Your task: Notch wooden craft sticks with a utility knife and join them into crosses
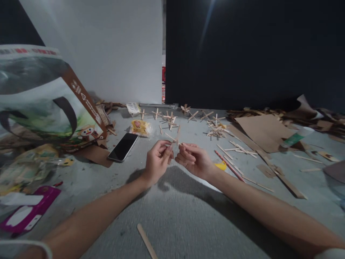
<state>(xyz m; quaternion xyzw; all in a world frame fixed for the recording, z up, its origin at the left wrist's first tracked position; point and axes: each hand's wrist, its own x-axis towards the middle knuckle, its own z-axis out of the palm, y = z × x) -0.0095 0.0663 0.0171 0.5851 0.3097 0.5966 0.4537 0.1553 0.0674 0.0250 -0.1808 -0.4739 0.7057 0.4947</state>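
Observation:
My left hand (158,159) and my right hand (193,159) meet over the middle of the grey floor, both pinching a small piece of crossed wooden sticks (174,139) between their fingertips. Past the hands lie several finished stick crosses (169,117) in a loose row. More loose sticks (237,149) are scattered to the right of my right hand. A yellow object (221,166) shows just beyond my right wrist.
A black phone (123,146) lies left of the hands. A large printed bag (45,100) stands at the far left above a magenta packet (29,212). Brown cardboard (262,131) and scraps cover the right. One flat stick (147,241) lies near me.

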